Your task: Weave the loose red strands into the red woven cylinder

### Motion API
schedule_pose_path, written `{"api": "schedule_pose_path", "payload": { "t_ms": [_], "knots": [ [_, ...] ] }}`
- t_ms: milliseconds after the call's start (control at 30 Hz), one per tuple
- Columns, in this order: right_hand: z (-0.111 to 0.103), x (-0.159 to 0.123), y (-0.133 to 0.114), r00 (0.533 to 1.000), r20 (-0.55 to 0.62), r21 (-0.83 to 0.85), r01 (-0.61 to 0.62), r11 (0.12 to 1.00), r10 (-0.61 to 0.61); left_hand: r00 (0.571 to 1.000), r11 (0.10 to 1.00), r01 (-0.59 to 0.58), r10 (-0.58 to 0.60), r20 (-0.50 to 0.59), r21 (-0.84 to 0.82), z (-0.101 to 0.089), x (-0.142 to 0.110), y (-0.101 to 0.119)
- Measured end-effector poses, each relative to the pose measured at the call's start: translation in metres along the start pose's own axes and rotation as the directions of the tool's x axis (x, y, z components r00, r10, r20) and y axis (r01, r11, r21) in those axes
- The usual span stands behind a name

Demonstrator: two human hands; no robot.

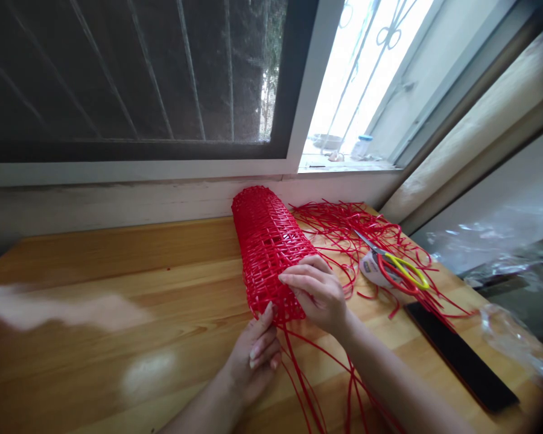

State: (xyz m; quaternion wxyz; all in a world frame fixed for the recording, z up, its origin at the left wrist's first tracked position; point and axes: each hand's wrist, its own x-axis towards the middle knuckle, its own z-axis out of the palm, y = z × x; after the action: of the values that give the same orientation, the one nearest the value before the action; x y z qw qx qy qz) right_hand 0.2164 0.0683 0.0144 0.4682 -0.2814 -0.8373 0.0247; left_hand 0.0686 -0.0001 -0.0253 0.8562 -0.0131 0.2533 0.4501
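A long red woven basket (271, 241) of thin plastic strips lies on its side on the wooden table, its near end towards me. My left hand (256, 355) is at the lower near edge, thumb and fingers pinched together at the rim. Against the upper right side of the near end rests my right hand (317, 292), its fingers bent and closed on the weave. Loose red strips (298, 374) trail from the near edge down towards me, below and between my arms. What lies between the fingertips is partly hidden.
A tangle of red strips (339, 220) covers the table's back right. Scissors (398, 268) with yellow and red handles lie there by a white roll (371, 270). A black flat bar (461, 355) is at the right, near clear plastic wrapping (511, 337). A window stands behind the table (95, 289).
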Motion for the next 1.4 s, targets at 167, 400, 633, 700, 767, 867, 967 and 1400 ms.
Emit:
{"api": "schedule_pose_path", "payload": {
  "t_ms": [167,400,633,700,767,867,967,1400],
  "knots": [
    [-0.005,0.003,0.000,0.995,0.095,-0.053,0.020,0.998,-0.015,1.000,1.000,-0.005,0.006,-0.028,0.029,0.004,0.001,-0.001],
    [-0.005,0.005,-0.003,0.994,0.098,-0.076,-0.045,0.996,0.053,0.999,0.996,-0.021,0.024,-0.027,0.089,0.007,-0.001,-0.003],
    [-0.001,0.008,-0.007,0.966,0.094,-0.043,-0.239,0.970,0.242,0.999,0.992,-0.032,0.035,-0.022,0.119,0.005,0.001,-0.005],
    [-0.001,0.008,-0.006,0.961,0.117,-0.042,-0.248,0.968,0.252,0.999,0.991,-0.032,0.035,-0.020,0.131,0.005,0.001,-0.006],
    [-0.001,0.006,-0.005,0.960,0.146,-0.063,-0.230,0.971,0.237,0.999,0.990,-0.027,0.031,-0.022,0.140,0.004,0.001,-0.007],
    [0.000,0.005,-0.003,0.950,0.183,-0.094,-0.238,0.967,0.252,0.999,0.990,-0.022,0.027,-0.031,0.140,0.001,0.002,-0.008],
    [0.002,0.005,-0.003,0.932,0.187,-0.097,-0.298,0.949,0.312,0.999,0.991,-0.019,0.024,-0.039,0.136,-0.001,0.002,-0.008],
    [0.004,0.006,-0.002,0.946,0.075,-0.126,-0.305,0.944,0.316,0.994,0.875,-0.076,0.106,-0.036,0.478,-0.001,0.000,0.001]
  ]
}}
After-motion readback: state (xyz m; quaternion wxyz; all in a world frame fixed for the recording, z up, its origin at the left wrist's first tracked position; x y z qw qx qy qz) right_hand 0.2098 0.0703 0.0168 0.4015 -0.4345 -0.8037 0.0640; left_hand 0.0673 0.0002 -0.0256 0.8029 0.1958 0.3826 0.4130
